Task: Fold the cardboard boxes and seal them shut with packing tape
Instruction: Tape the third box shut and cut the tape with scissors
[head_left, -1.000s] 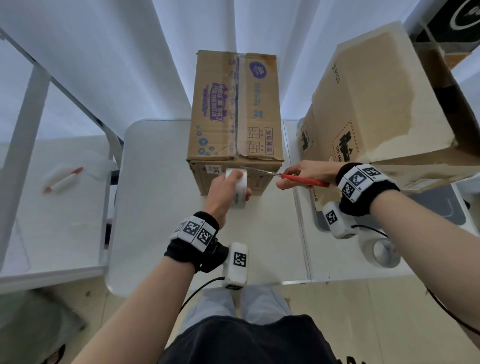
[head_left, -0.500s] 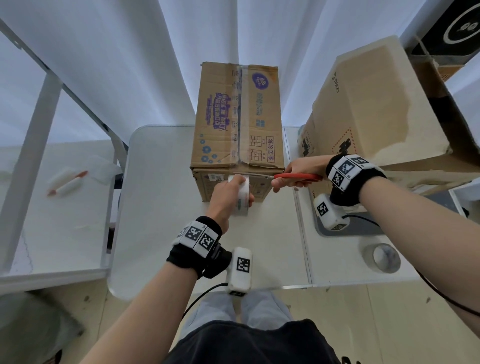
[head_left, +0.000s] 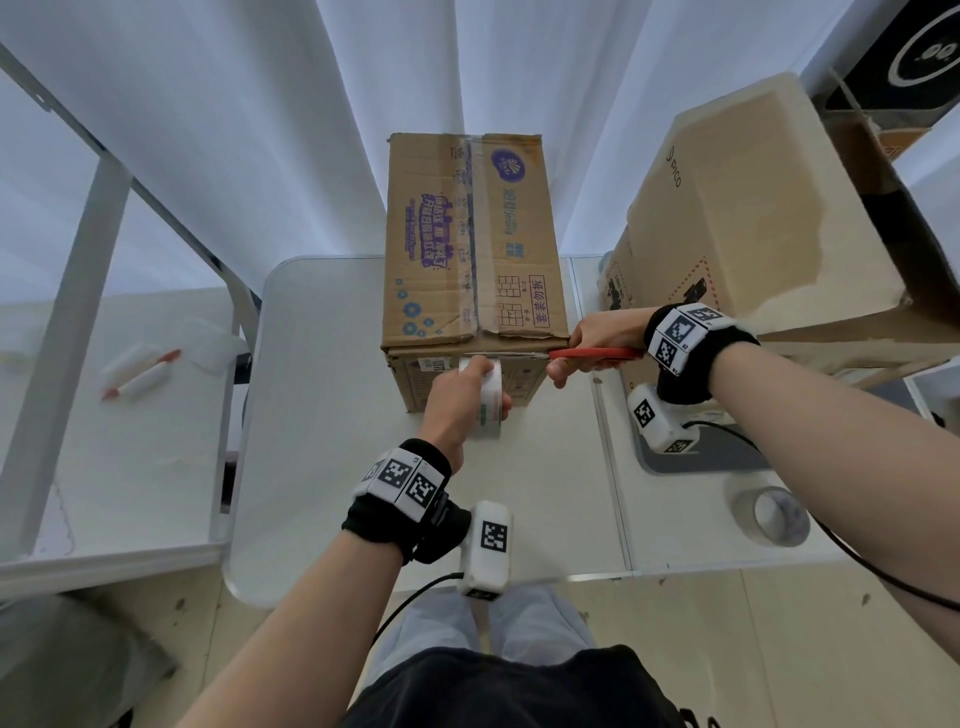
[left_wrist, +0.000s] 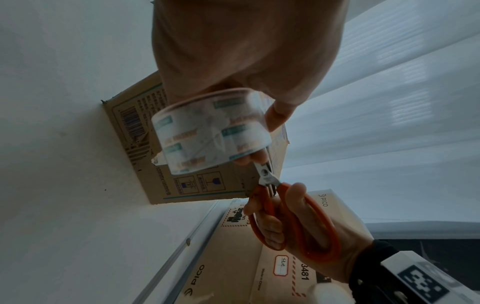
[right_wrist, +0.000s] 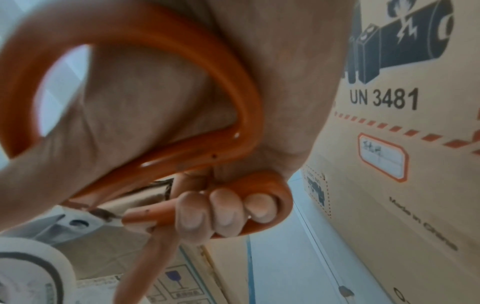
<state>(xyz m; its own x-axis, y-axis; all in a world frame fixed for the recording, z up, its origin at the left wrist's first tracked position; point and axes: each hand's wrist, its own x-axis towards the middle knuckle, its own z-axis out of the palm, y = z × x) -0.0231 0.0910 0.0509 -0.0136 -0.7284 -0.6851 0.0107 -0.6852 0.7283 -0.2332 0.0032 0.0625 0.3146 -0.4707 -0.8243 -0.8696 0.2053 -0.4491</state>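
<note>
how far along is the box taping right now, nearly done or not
Nearly done with this box: its flaps are folded shut and a tape strip runs along the top seam. In hand: the left hand holds the tape roll against the front face, while the right hand brings scissors to the strip. Left: cutting it. The bigger box beside it looks untaped.

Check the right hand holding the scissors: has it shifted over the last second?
Yes. The right hand with the scissors has moved left, closer to the near right corner of the printed box.

White table (head_left: 322, 467): two cardboard boxes (head_left: 467, 249), spare tape roll (head_left: 774, 514)
</note>
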